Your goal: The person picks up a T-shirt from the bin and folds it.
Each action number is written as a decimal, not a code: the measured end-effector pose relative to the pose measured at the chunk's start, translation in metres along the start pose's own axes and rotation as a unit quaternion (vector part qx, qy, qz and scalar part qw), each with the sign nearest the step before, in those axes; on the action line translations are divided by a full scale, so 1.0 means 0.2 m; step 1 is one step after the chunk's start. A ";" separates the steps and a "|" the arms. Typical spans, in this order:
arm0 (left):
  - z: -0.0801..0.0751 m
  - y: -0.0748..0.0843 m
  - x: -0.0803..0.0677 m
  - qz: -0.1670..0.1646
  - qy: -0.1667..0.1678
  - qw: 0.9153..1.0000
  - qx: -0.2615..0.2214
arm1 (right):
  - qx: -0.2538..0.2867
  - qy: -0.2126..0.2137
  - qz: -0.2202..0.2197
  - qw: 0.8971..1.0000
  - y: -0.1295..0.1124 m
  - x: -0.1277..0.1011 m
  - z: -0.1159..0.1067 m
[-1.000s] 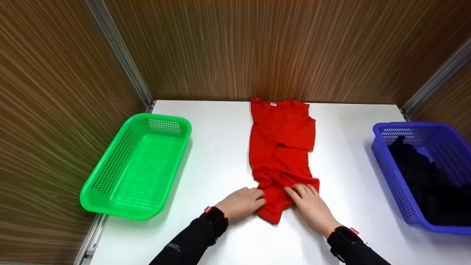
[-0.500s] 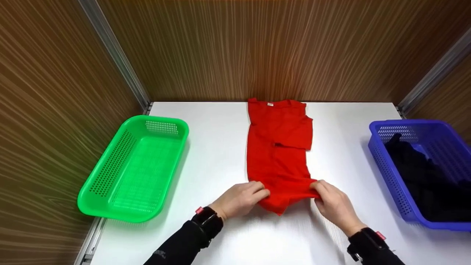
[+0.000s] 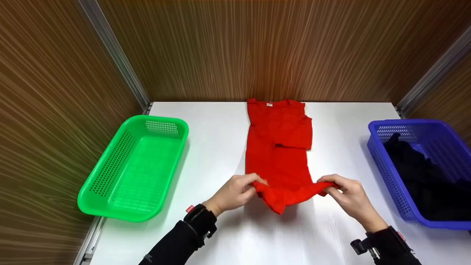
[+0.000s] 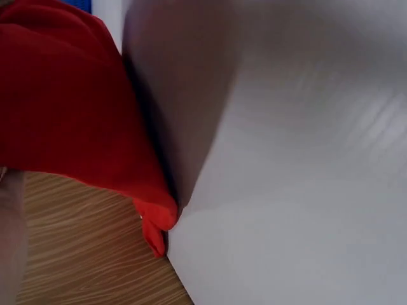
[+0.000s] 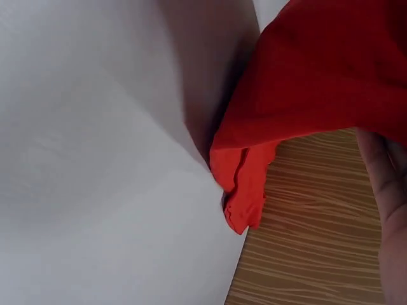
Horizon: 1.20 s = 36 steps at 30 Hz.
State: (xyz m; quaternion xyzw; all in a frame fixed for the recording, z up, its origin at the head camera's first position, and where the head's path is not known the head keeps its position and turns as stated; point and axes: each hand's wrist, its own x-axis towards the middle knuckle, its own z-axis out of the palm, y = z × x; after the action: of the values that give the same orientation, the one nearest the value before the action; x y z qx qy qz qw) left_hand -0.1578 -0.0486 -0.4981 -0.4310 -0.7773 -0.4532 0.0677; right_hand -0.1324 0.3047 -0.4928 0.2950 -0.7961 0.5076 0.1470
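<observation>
A red shirt (image 3: 278, 162) lies lengthwise on the white table, its collar with a small white tag at the far edge. One sleeve is folded in over its right side. My left hand (image 3: 235, 193) pinches the near left corner, and my right hand (image 3: 351, 195) pinches the near right corner. Between them the near edge is lifted off the table and sags, with a point of cloth hanging down in the middle. Both wrist views show the raised red cloth (image 4: 70, 101) with its shadow beneath; in the right wrist view the fingers (image 5: 381, 165) are partly hidden behind it.
To the left stands a green perforated basket (image 3: 138, 173) with nothing seen inside. A blue-purple basket (image 3: 386, 173) on the right holds black cloth (image 3: 423, 180). Wood-grain panels (image 3: 235, 51) rise behind and beside the white table (image 3: 217, 147).
The right hand has moved from lying on the cloth out to the right corner and pinched it. Both hands have raised the near edge, which was bunched on the table before.
</observation>
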 end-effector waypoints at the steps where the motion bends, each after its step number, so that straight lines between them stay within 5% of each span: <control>1: -0.01 0.01 0.00 -0.019 0.005 0.999 -0.028 | 0.026 -0.004 0.031 0.999 -0.02 0.01 -0.01; 7: -0.06 0.04 0.00 -0.078 0.021 0.988 -0.128 | 0.127 -0.063 0.145 0.979 -0.10 0.03 -0.07; 12: -0.12 0.08 0.00 -0.126 -0.050 0.972 -0.190 | 0.154 -0.130 0.159 0.966 -0.13 0.04 -0.09; 16: -0.14 0.08 0.03 -0.178 -0.086 0.959 -0.204 | 0.141 -0.125 0.182 0.965 -0.12 0.07 -0.08; 23: -0.12 0.00 0.12 -0.229 -0.016 0.943 -0.239 | 0.082 -0.035 0.228 0.969 -0.03 0.18 -0.07; 36: -0.08 -0.21 0.33 -0.311 0.065 0.903 -0.289 | 0.082 0.012 0.328 0.941 0.22 0.37 -0.05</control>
State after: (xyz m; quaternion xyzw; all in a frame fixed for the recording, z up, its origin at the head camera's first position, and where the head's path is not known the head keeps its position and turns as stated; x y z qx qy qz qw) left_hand -0.2352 -0.0304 -0.4831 -0.1377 -0.7006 -0.6830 -0.1536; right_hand -0.2183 0.3040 -0.4802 0.0225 -0.8026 0.5946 -0.0422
